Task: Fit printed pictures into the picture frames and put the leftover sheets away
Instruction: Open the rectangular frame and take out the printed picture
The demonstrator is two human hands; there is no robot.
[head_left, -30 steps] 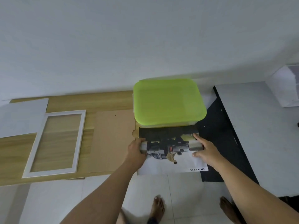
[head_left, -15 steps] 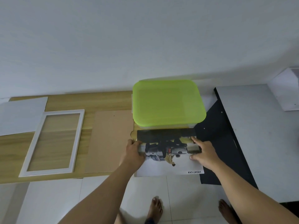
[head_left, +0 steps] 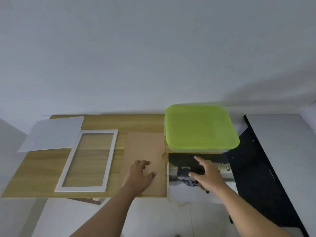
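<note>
Two hands in frame, lower centre. Left hand (head_left: 141,175) lies palm down on the brown backing board (head_left: 145,151), fingers loosely spread, gripping nothing. Right hand (head_left: 206,173) is flat over the printed picture (head_left: 188,194), fingers apart, nothing pinched; whether the palm actually presses the sheet can't be told. Print sits lower right of centre, just right of the board, overhanging the wooden table (head_left: 42,168) at its near edge. Hand covers the middle of the print; image reads as a dark machine, details blurred. White frame (head_left: 89,161) lies flat at centre left, empty, table grain visible through it. White sheet (head_left: 53,133) at upper left, one corner tucked under the frame. Green-lidded box (head_left: 200,127) just behind the print, contents not visible. Black panel (head_left: 256,177) at right, cut off at the bottom.
</note>
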